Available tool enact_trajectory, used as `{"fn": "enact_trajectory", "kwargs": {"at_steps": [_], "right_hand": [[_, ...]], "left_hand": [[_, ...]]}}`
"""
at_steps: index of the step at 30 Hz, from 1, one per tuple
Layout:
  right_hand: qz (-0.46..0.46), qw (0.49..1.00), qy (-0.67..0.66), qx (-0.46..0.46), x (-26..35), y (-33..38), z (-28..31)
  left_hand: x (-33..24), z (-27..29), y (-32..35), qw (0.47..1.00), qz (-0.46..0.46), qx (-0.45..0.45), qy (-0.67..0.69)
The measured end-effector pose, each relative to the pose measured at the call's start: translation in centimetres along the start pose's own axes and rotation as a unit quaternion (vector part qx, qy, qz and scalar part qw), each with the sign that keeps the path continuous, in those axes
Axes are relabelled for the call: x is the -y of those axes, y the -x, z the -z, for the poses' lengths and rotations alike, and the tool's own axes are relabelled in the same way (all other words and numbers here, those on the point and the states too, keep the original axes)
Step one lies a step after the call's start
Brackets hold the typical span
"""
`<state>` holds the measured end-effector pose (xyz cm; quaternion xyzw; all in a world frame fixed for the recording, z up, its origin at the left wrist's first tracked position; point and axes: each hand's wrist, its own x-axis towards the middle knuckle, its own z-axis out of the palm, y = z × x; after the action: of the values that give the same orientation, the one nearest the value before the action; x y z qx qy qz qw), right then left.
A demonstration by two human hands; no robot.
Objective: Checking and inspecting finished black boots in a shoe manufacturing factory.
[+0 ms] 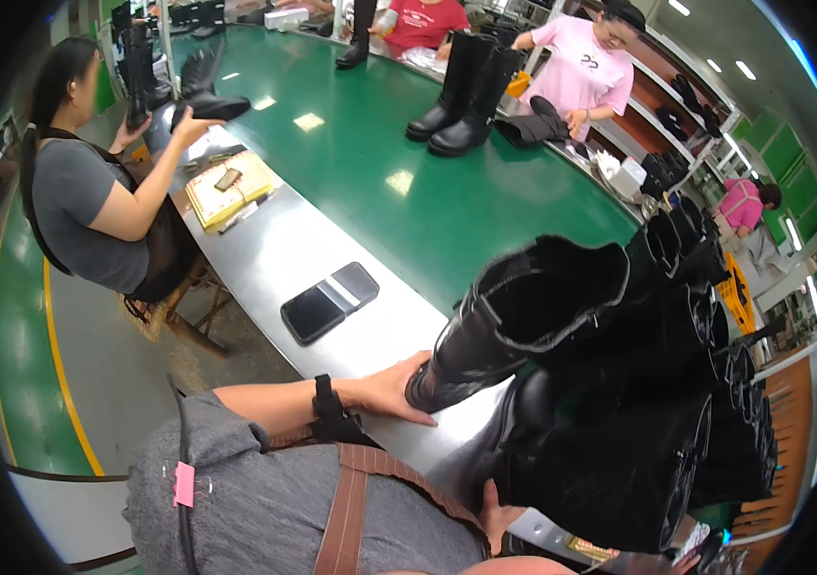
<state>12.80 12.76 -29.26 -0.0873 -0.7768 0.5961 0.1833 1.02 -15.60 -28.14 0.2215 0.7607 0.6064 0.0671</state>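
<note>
My left hand [394, 389] is closed around the foot end of a tall black boot [480, 350], which stands tilted over the metal edge of the bench, its wide opening facing up. Low and nearer to me, my right hand [498, 516] grips the lower part of a second black boot [609, 465]. That boot's shaft stretches to the right, and its foot is partly blurred. Some fingers of my right hand are hidden behind the boot. The two boots overlap in view, beside a crowd of other tall black boots [672, 249].
A phone [330, 302] lies on the metal ledge [264, 259], with a yellow notebook [228, 190] farther along. Across the green surface [351, 144] stands a pair of boots [466, 96]. Co-workers handle footwear at left and far side; a wooden stool [193, 321] stands left.
</note>
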Motion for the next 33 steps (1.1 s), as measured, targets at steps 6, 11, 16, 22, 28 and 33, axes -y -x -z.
{"fn": "enact_trajectory", "kwargs": {"at_steps": [6,11,16,22,28,33], "right_hand": [[-0.023,0.999,-0.028,0.016,-0.7,0.4,0.2],[-0.004,0.999,-0.026,0.018,-0.5,0.3,0.5],[0.040,0.999,-0.029,0.002,-0.4,0.2,0.0],[0.083,0.996,-0.020,-0.018,-1.7,-0.1,0.0],[0.074,0.997,-0.034,-0.006,-1.7,-0.8,-0.1],[0.080,0.994,-0.077,-0.007,-2.4,-0.6,0.2]], "left_hand": [[0.8,0.0,0.1,1.000,-0.002,0.009,0.016],[0.5,-0.1,-0.2,0.998,-0.011,0.007,0.056],[0.6,-0.2,-0.1,0.996,-0.031,0.007,0.080],[0.4,-0.2,-0.2,0.996,-0.014,0.009,0.088],[0.6,0.0,-0.4,0.995,-0.030,0.005,0.099],[0.7,-0.5,-0.2,0.996,-0.002,0.002,0.087]]}}
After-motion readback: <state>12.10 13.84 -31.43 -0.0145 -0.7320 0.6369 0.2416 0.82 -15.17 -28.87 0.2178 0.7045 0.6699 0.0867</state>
